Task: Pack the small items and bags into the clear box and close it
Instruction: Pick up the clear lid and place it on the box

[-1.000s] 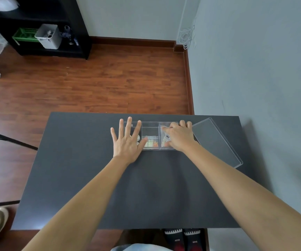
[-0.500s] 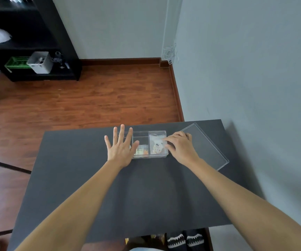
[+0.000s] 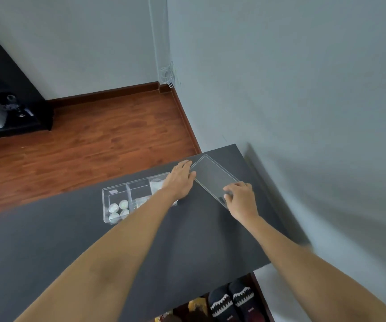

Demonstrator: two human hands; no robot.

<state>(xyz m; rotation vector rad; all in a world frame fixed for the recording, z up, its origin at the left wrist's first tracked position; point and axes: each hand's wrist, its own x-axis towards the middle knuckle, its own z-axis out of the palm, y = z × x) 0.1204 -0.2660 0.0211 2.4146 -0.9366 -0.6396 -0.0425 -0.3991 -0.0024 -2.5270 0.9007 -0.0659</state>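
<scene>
On a dark table (image 3: 76, 247), the right hand (image 3: 242, 201) pinches the near edge of the clear lid (image 3: 213, 176). Left of it, the left hand (image 3: 180, 181) lies flat and unclenched, fingertips touching the lid, over the open clear box (image 3: 108, 205) holding round white items (image 3: 117, 209).

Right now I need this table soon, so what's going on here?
A person is packing a clear box on the dark table. Small round items sit in its left compartment, and it has no cover on. Both hands are at the clear lid lying flat beside the box: the left hand at its near-left edge, the right hand at its near corner.
</scene>
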